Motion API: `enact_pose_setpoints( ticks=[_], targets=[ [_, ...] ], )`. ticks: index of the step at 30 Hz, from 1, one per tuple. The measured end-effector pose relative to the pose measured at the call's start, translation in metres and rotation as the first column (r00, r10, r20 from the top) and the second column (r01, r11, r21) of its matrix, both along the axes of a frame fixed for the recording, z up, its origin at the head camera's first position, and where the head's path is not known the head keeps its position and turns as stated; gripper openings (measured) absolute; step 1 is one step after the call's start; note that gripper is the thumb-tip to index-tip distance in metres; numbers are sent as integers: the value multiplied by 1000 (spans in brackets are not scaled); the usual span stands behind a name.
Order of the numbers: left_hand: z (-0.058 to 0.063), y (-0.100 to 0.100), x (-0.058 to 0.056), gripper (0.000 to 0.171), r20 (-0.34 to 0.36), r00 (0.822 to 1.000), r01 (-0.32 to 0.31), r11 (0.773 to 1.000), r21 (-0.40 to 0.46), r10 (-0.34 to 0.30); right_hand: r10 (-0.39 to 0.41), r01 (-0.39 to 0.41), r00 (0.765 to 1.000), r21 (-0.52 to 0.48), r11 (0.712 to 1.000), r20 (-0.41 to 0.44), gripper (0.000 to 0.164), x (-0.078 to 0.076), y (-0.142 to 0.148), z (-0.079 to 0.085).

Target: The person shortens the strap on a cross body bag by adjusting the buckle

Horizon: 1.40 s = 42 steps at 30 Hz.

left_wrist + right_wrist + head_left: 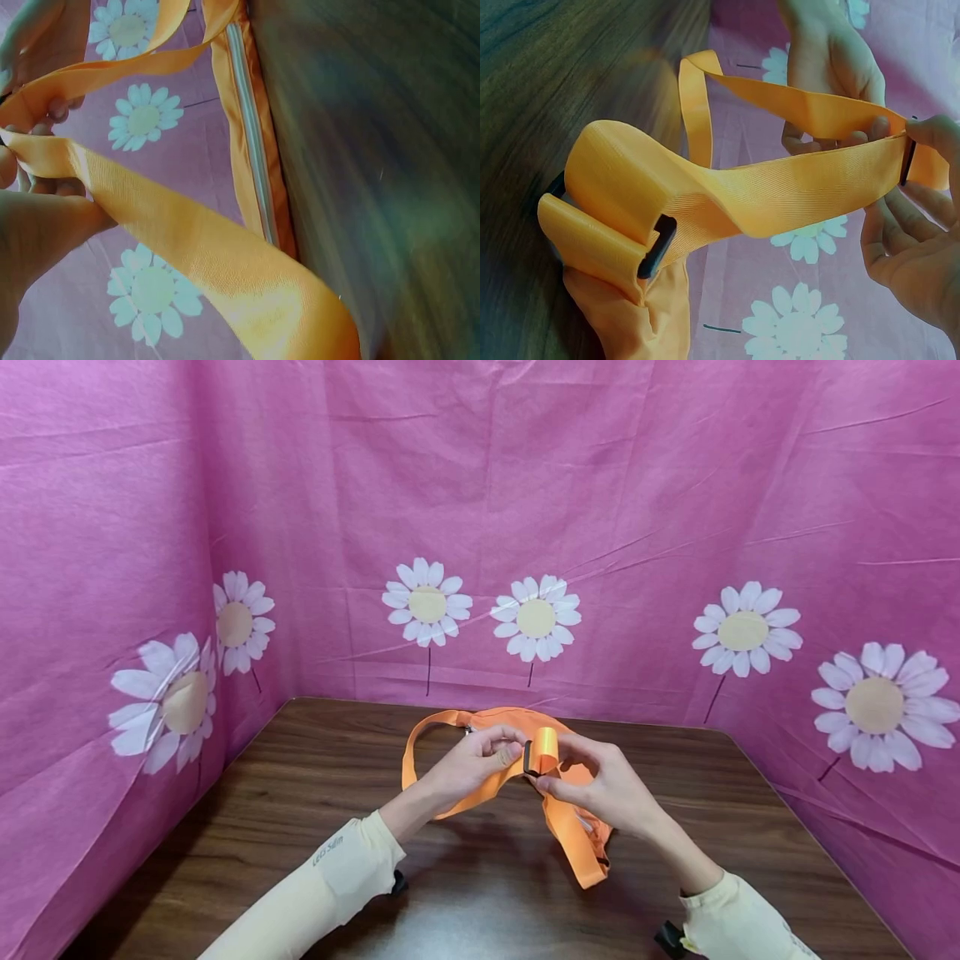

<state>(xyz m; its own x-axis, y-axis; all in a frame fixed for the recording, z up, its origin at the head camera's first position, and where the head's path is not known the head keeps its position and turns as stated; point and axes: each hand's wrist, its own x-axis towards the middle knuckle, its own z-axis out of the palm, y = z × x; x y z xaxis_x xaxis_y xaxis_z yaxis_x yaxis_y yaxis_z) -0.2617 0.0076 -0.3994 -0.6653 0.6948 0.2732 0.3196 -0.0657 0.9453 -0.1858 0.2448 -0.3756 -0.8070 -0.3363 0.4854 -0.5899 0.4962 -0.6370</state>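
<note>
An orange bag (517, 719) with a wide webbing strap (480, 795) lies on the table, its pale zipper (251, 135) showing in the left wrist view. My left hand (474, 766) pinches the strap just left of a black strap slider (528, 758). From the other side my right hand (613, 783) grips that slider, thumb at one end and fingertips at the other in the right wrist view. A loop of webbing (547, 748) stands up out of the slider between both hands. A black ring-like buckle (658, 247) joins a folded strap end to the bag.
The dark wooden table (315, 793) runs back to a pink cloth (480, 485) printed with white daisies, which hangs at the rear and both sides. One slack strap loop (409, 760) spreads left of the bag; another strap length (577, 847) hangs toward the front.
</note>
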Motion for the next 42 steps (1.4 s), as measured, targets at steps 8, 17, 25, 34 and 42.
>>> enact_pose_setpoints(
  ticks=[8, 17, 25, 34, 42],
  targets=[
    [5, -9, -5, 35, 17, 992, 127, 991, -31, -126, 12, -13, 1000, -39, 999, -20, 37, 0, 3, 3],
    [2, -8, -9, 31, 43, 998, 38, 998, -59, -36, 19, -19, 1000, -42, 999, -10, 35, 0, 4, 3],
    [-2, -11, -14, 21, -51, 998, 35, 993, -114, -41, 33, -34, 999, -42, 999, -22, 34, 0, 4, 3],
    [0, -11, -10, 24, -67, 997, 26, 996, -82, -32, 42, -43, 999, -44, 998, -5, 35, -1, 2, 1],
    [3, -9, -5, 25, -46, 997, 55, 998, -11, -55, 16, -16, 1000, -4, 1000, -13, 36, 1, 0, 2]
  ],
)
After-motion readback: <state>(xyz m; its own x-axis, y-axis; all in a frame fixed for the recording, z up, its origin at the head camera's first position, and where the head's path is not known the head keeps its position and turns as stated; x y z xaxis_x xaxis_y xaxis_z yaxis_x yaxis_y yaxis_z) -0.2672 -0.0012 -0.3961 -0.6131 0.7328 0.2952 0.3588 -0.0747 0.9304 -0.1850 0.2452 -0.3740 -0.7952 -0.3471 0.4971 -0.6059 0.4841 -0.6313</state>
